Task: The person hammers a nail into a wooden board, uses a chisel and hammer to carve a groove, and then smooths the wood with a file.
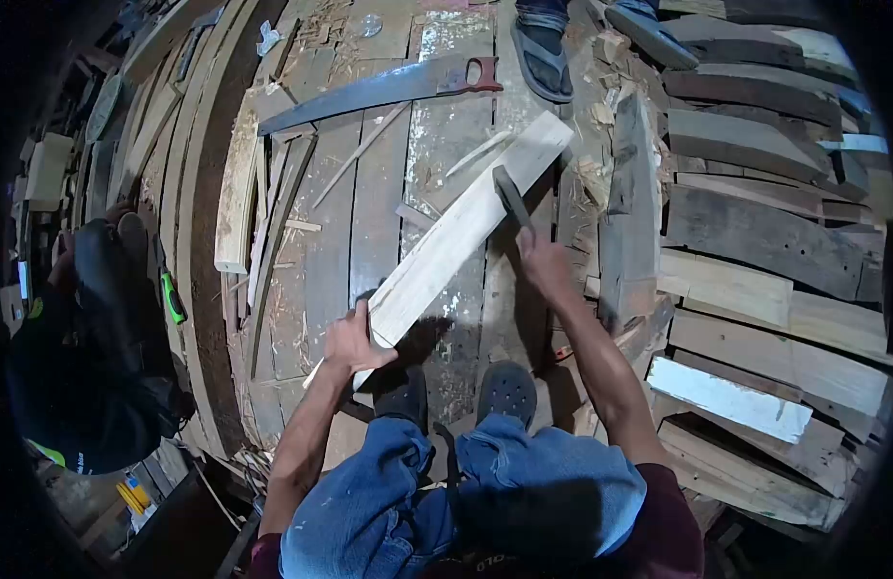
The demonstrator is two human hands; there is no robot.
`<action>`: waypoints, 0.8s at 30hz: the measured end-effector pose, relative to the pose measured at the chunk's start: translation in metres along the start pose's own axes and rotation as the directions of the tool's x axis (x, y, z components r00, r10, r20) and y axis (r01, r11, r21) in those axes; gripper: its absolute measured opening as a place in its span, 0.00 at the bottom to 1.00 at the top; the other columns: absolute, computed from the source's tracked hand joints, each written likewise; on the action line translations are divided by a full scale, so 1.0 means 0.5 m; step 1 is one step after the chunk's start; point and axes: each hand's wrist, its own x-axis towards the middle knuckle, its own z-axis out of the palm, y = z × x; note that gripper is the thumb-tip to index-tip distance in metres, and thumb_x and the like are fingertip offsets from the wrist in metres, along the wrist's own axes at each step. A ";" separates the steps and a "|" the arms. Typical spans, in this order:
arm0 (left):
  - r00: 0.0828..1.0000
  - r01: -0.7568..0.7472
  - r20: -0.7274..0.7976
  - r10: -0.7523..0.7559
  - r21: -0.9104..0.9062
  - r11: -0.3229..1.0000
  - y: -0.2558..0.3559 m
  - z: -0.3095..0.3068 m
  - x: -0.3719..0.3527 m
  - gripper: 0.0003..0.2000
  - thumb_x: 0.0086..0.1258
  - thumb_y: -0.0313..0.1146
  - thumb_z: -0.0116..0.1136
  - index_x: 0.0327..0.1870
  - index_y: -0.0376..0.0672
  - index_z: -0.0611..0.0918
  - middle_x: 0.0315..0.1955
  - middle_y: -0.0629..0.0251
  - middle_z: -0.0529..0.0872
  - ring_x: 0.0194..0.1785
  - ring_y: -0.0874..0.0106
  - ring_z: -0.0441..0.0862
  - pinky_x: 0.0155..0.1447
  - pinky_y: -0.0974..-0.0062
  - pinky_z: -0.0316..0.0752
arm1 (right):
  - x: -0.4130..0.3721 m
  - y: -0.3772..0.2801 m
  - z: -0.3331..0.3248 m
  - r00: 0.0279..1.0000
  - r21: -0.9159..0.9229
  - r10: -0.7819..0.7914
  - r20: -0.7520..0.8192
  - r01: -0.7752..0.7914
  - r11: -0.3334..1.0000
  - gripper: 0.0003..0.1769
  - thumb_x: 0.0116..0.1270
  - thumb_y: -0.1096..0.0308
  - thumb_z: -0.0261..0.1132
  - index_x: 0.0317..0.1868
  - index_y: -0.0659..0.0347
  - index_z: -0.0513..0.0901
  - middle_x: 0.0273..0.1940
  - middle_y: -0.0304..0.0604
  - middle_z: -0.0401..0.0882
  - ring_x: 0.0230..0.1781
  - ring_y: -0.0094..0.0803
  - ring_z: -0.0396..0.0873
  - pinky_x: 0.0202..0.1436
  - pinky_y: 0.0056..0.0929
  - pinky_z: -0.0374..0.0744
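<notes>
A pale, thick wooden beam (456,236) slants across the plank floor in front of me, its far end up and to the right. My left hand (353,340) is closed round its near end, thumb at the end face and fingers on the left side. In my right hand (546,259) is a short, dark hand tool with a blade-like head (511,196), which overlaps the beam's right edge past its middle. The fist covers most of the tool's handle. Thin wood slivers (478,152) lie along the beam's left side.
A large handsaw (369,96) with a red handle lies beyond the beam. Stacked timber (746,241) fills the right side. At left are long boards (205,222), a green-handled tool (171,297) and a crouching person (89,347). Another person's sandalled foot (543,63) stands at the top.
</notes>
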 end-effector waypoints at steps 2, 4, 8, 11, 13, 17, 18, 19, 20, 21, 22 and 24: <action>1.000 -0.008 0.020 0.007 0.009 1.000 -0.025 0.012 -0.015 0.42 0.36 0.53 0.69 0.54 0.36 0.68 0.37 0.40 0.84 0.39 0.46 0.84 0.49 0.56 0.80 | -0.104 -0.016 0.040 0.957 0.024 -0.260 0.128 0.259 0.966 0.23 0.75 0.47 0.47 0.52 0.57 0.75 0.32 0.66 0.79 0.37 0.65 0.79 0.40 0.57 0.77; 0.999 -0.001 0.053 0.001 0.002 1.000 -0.036 -0.003 -0.047 0.42 0.35 0.53 0.69 0.53 0.35 0.69 0.37 0.39 0.84 0.39 0.45 0.84 0.49 0.56 0.80 | -0.121 -0.021 0.033 0.913 0.008 -0.385 0.137 0.388 0.922 0.23 0.75 0.48 0.47 0.52 0.58 0.75 0.31 0.66 0.79 0.36 0.65 0.79 0.38 0.57 0.77; 0.992 -0.004 0.129 -0.007 0.088 0.996 -0.048 -0.020 -0.113 0.46 0.33 0.54 0.69 0.56 0.34 0.71 0.33 0.41 0.85 0.38 0.45 0.85 0.49 0.55 0.80 | -0.062 0.024 -0.041 0.999 -0.049 -0.015 0.029 0.017 0.999 0.23 0.76 0.51 0.45 0.50 0.64 0.73 0.31 0.65 0.79 0.31 0.63 0.80 0.32 0.58 0.77; 0.993 -0.021 0.119 0.008 0.105 0.994 -0.032 -0.006 -0.135 0.46 0.33 0.54 0.69 0.56 0.33 0.71 0.34 0.41 0.85 0.38 0.44 0.84 0.49 0.54 0.80 | -0.207 -0.021 0.005 0.905 -0.157 -0.352 0.240 0.393 0.906 0.24 0.77 0.50 0.45 0.46 0.66 0.72 0.30 0.66 0.79 0.30 0.63 0.80 0.30 0.59 0.77; 0.993 -0.013 0.120 0.003 0.079 0.997 -0.026 -0.003 -0.143 0.45 0.34 0.54 0.69 0.56 0.33 0.71 0.36 0.40 0.85 0.38 0.44 0.84 0.48 0.54 0.79 | -0.222 0.022 0.037 0.880 -0.144 -0.386 0.276 0.435 0.889 0.22 0.76 0.51 0.46 0.45 0.65 0.72 0.31 0.67 0.79 0.28 0.62 0.80 0.28 0.58 0.76; 0.979 0.042 0.194 -0.059 0.092 0.995 0.015 -0.022 -0.142 0.50 0.34 0.53 0.69 0.63 0.33 0.67 0.42 0.41 0.84 0.42 0.45 0.84 0.51 0.54 0.78 | -0.122 0.061 -0.009 0.971 -0.135 -0.237 0.003 0.236 0.963 0.22 0.75 0.50 0.48 0.46 0.64 0.73 0.25 0.61 0.79 0.27 0.63 0.79 0.29 0.59 0.76; 0.983 0.036 0.174 -0.050 0.084 0.996 0.018 -0.026 -0.147 0.50 0.35 0.54 0.70 0.63 0.35 0.68 0.42 0.42 0.84 0.42 0.45 0.84 0.52 0.55 0.78 | -0.136 0.062 0.006 0.959 -0.136 -0.282 0.004 0.280 0.950 0.23 0.75 0.50 0.48 0.45 0.64 0.73 0.24 0.61 0.79 0.27 0.64 0.78 0.30 0.60 0.76; 0.986 0.037 0.159 -0.053 0.105 0.994 0.019 -0.025 -0.149 0.50 0.34 0.54 0.70 0.61 0.32 0.68 0.41 0.42 0.84 0.41 0.45 0.83 0.52 0.55 0.78 | -0.155 0.056 0.018 0.945 -0.142 -0.326 0.007 0.324 0.935 0.23 0.75 0.49 0.48 0.45 0.64 0.74 0.23 0.60 0.79 0.27 0.65 0.78 0.31 0.61 0.75; 0.986 0.009 0.163 -0.022 0.081 0.997 0.011 -0.022 -0.146 0.50 0.35 0.54 0.70 0.61 0.31 0.68 0.41 0.42 0.84 0.41 0.44 0.83 0.52 0.55 0.78 | -0.190 0.057 0.023 0.919 -0.149 -0.385 0.087 0.394 0.907 0.23 0.74 0.49 0.48 0.45 0.63 0.74 0.24 0.61 0.79 0.29 0.64 0.79 0.32 0.60 0.75; 0.986 -0.017 0.167 0.007 0.062 0.998 0.011 -0.025 -0.145 0.50 0.35 0.54 0.70 0.61 0.29 0.68 0.40 0.41 0.84 0.41 0.44 0.83 0.52 0.55 0.78 | -0.224 0.053 0.024 0.883 -0.145 -0.439 0.166 0.462 0.875 0.23 0.74 0.49 0.48 0.44 0.63 0.74 0.26 0.61 0.80 0.31 0.64 0.79 0.33 0.60 0.76; 0.976 -0.007 0.217 -0.016 0.108 0.994 0.016 -0.032 -0.146 0.52 0.35 0.55 0.69 0.62 0.27 0.66 0.39 0.41 0.84 0.41 0.44 0.84 0.52 0.56 0.78 | -0.222 0.059 0.004 0.885 -0.157 -0.408 0.224 0.446 0.881 0.23 0.74 0.49 0.48 0.44 0.63 0.74 0.27 0.61 0.80 0.33 0.64 0.80 0.34 0.59 0.76; 0.981 -0.006 0.194 -0.016 0.112 0.994 0.025 -0.037 -0.158 0.52 0.35 0.55 0.69 0.63 0.27 0.66 0.40 0.41 0.84 0.41 0.45 0.84 0.52 0.56 0.78 | -0.150 0.045 -0.049 0.959 -0.179 -0.139 0.248 0.186 0.966 0.24 0.76 0.50 0.44 0.45 0.64 0.74 0.31 0.63 0.81 0.36 0.64 0.80 0.39 0.58 0.76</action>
